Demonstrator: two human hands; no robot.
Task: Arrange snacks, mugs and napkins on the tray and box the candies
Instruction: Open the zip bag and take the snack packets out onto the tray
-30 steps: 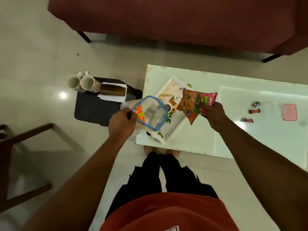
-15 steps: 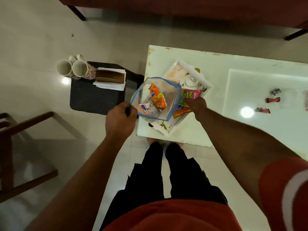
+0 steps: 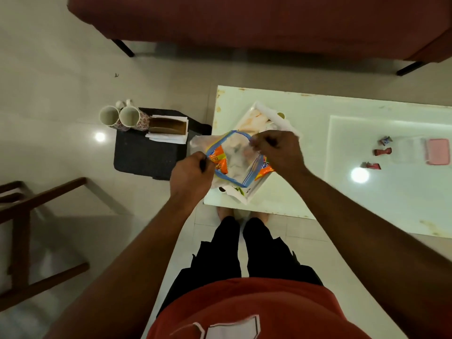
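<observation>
A clear, blue-rimmed zip bag (image 3: 236,165) is pinched open between the left hand (image 3: 192,176) and right hand (image 3: 278,152), with an orange snack packet (image 3: 219,160) inside near the left grip. Under the grip lies a white tray (image 3: 271,113), apparently bearing a second packet (image 3: 265,169). Mugs (image 3: 121,117) and napkins (image 3: 168,138) are seen well left of the grip, candies (image 3: 382,151) well right.

Clear, crinkly plastic on the zip bag (image 3: 238,155), a glossy snack packet (image 3: 220,162) inside; the counter (image 3: 367,204) gleams white, the stool (image 3: 144,155) top is dark and matt, the chair (image 3: 49,193) bare wood.
</observation>
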